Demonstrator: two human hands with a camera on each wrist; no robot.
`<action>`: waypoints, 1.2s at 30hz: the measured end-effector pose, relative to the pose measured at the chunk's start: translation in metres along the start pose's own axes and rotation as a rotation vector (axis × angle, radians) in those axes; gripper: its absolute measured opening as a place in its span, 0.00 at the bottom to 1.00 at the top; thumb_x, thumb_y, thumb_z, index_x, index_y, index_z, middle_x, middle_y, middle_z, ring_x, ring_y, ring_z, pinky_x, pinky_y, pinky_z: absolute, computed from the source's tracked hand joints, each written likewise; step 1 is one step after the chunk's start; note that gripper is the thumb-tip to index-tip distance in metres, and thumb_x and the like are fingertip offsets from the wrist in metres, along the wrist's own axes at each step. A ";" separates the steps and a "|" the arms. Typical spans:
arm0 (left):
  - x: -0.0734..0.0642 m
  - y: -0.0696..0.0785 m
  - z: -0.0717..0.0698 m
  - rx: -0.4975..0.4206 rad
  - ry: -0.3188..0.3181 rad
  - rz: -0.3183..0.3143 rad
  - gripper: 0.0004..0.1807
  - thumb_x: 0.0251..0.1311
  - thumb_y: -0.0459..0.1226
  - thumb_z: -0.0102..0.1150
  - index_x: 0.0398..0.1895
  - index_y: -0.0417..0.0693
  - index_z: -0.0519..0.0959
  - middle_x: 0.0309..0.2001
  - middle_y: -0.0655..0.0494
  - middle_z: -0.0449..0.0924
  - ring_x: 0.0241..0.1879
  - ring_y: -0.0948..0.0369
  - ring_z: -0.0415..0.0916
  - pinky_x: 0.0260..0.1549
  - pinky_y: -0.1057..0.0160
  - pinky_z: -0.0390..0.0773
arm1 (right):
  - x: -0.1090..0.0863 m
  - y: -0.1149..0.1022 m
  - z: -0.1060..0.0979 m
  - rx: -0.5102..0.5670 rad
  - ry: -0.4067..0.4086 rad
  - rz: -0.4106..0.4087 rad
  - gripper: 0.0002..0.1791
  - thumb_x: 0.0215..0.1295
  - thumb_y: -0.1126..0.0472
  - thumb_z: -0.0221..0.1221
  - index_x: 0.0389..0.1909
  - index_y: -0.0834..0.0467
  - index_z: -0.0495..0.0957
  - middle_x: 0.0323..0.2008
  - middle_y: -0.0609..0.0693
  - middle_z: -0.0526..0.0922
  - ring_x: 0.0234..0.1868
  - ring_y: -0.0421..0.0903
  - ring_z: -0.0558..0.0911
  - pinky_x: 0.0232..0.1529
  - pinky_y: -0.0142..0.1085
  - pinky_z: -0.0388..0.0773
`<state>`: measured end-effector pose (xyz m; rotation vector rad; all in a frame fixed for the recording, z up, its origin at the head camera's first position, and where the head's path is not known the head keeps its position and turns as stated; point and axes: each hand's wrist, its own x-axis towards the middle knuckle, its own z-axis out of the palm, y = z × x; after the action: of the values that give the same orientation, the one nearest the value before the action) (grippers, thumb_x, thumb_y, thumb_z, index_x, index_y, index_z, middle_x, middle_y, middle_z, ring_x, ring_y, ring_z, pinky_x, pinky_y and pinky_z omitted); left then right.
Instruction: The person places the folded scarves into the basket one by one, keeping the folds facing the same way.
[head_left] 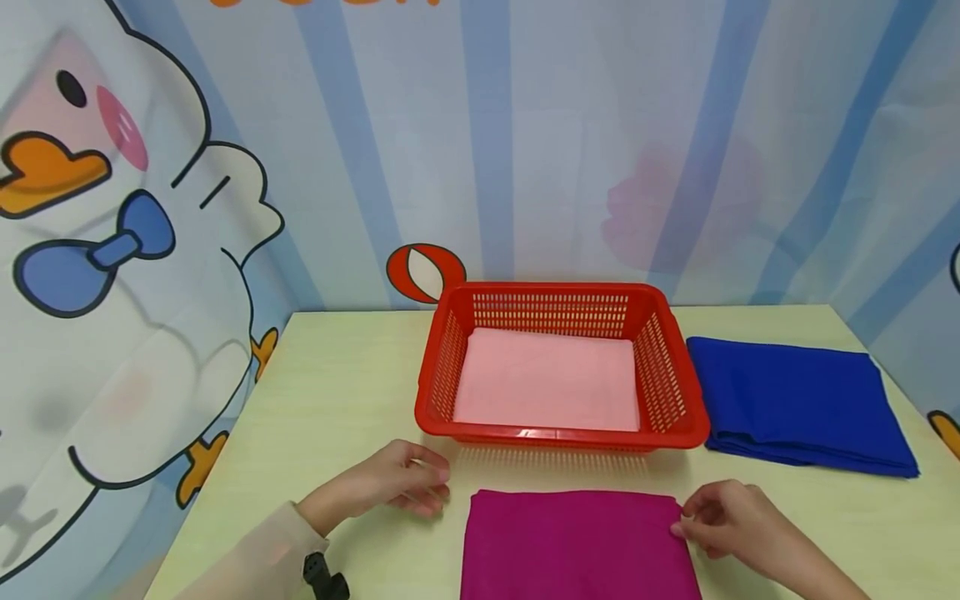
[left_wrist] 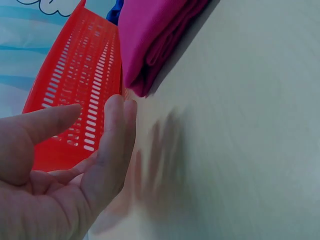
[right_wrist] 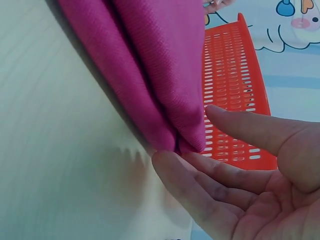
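Note:
A folded magenta cloth [head_left: 577, 546] lies at the table's near edge, its layered folds showing in both wrist views. My left hand [head_left: 408, 479] hovers to the left of this cloth, apart from it, thumb and fingers spread with nothing between them. At the cloth's far right corner is my right hand [head_left: 731, 525]. Its fingertips [right_wrist: 167, 160] are at the folded corner, seemingly touching it, while the thumb [right_wrist: 245, 127] stands away from the fingers. Behind the cloth stands a red plastic basket [head_left: 562, 435] with a folded pink cloth [head_left: 547, 379] lying flat inside.
To the basket's right, a folded blue cloth [head_left: 802, 408] lies on the pale table [head_left: 345, 367]. A printed curtain [head_left: 555, 150] with blue stripes and a cartoon duck hangs behind and along the left side.

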<state>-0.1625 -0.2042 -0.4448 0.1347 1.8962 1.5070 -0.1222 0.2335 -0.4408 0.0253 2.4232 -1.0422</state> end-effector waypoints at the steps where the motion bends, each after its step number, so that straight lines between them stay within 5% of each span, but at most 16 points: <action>1: 0.000 -0.001 0.002 -0.002 -0.004 -0.001 0.21 0.71 0.34 0.55 0.59 0.26 0.71 0.41 0.40 0.85 0.32 0.58 0.85 0.36 0.58 0.85 | 0.000 0.001 0.000 0.007 -0.008 0.000 0.13 0.62 0.61 0.68 0.39 0.68 0.81 0.27 0.49 0.82 0.27 0.45 0.80 0.33 0.39 0.84; 16: -0.004 -0.012 0.030 -0.047 -0.061 -0.009 0.13 0.69 0.33 0.58 0.47 0.27 0.79 0.37 0.38 0.85 0.30 0.57 0.85 0.32 0.59 0.85 | 0.001 0.023 0.002 0.127 -0.174 -0.083 0.17 0.65 0.56 0.67 0.38 0.69 0.81 0.25 0.51 0.83 0.26 0.46 0.82 0.30 0.39 0.84; 29: -0.003 -0.016 0.048 -0.075 -0.059 -0.009 0.11 0.66 0.33 0.62 0.41 0.30 0.83 0.28 0.48 0.84 0.24 0.62 0.83 0.28 0.61 0.84 | -0.003 0.030 0.007 0.219 -0.241 -0.020 0.16 0.67 0.54 0.65 0.36 0.67 0.81 0.25 0.49 0.81 0.27 0.43 0.81 0.33 0.34 0.82; 36: -0.003 -0.016 0.055 -0.085 -0.040 -0.028 0.09 0.65 0.32 0.63 0.38 0.29 0.84 0.31 0.41 0.86 0.26 0.59 0.84 0.28 0.60 0.84 | -0.003 0.034 0.008 0.304 -0.282 -0.013 0.16 0.67 0.56 0.65 0.37 0.67 0.80 0.25 0.48 0.79 0.28 0.44 0.79 0.33 0.32 0.77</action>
<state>-0.1232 -0.1655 -0.4624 0.0984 1.7928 1.5521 -0.1088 0.2523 -0.4667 -0.0320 2.0006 -1.3161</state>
